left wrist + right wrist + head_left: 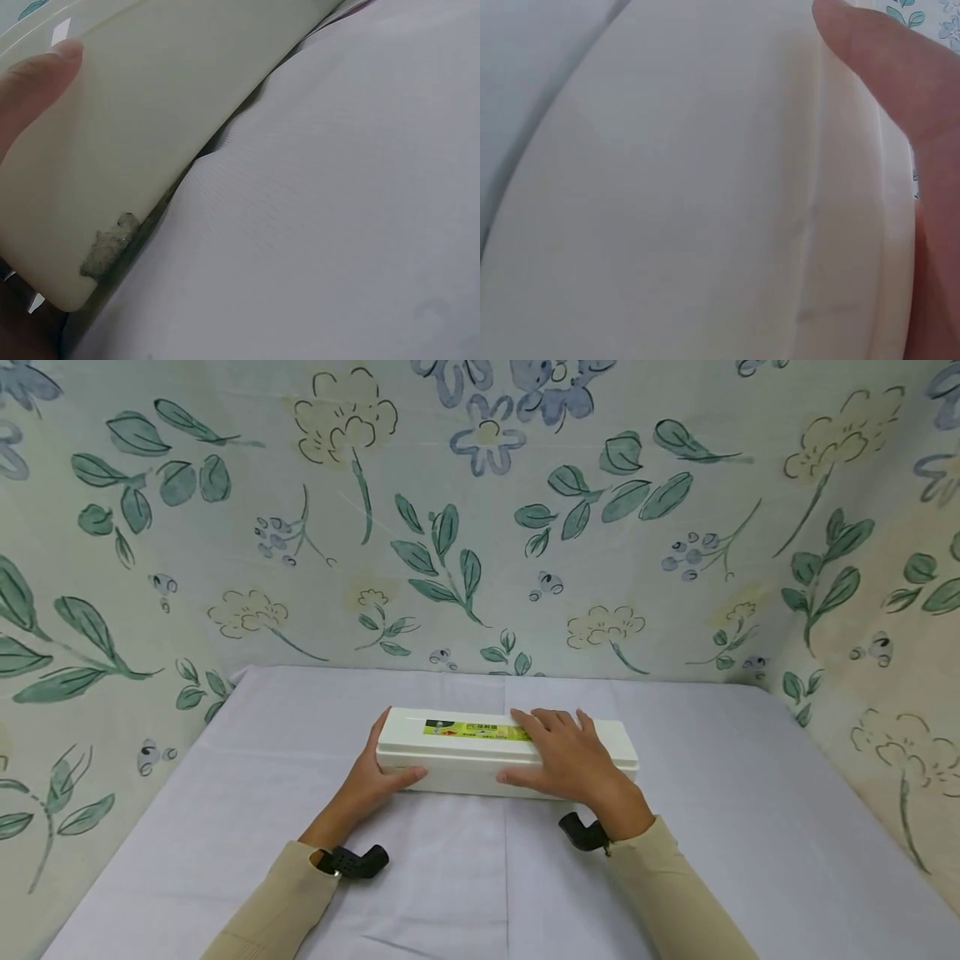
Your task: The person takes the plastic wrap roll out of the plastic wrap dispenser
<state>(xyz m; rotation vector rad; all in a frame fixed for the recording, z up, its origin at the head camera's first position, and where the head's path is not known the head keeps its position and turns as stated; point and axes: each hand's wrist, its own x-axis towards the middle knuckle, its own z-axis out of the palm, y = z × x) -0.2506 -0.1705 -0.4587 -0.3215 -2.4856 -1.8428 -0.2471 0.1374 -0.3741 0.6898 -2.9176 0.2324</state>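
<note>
A long white lidded box (450,768) lies crosswise on the cloth, its lid on and a yellow-green label (480,730) along the top. My left hand (375,781) grips its left end, thumb on the front wall and fingers round the far side. Over the right half of the lid lies my right hand (566,758), fingers across the top and thumb against the front. A rough grey patch (110,247) marks the box's lower corner in the left wrist view. The right wrist view shows my thumb (889,64) at the lid's rim. What is inside the box is hidden.
A white cloth (247,777) covers the table, with a crease running down its middle. Flower-printed fabric (450,635) hangs behind the table and along both sides. A black wrist-worn device (352,862) sits on each arm beside the beige sleeves.
</note>
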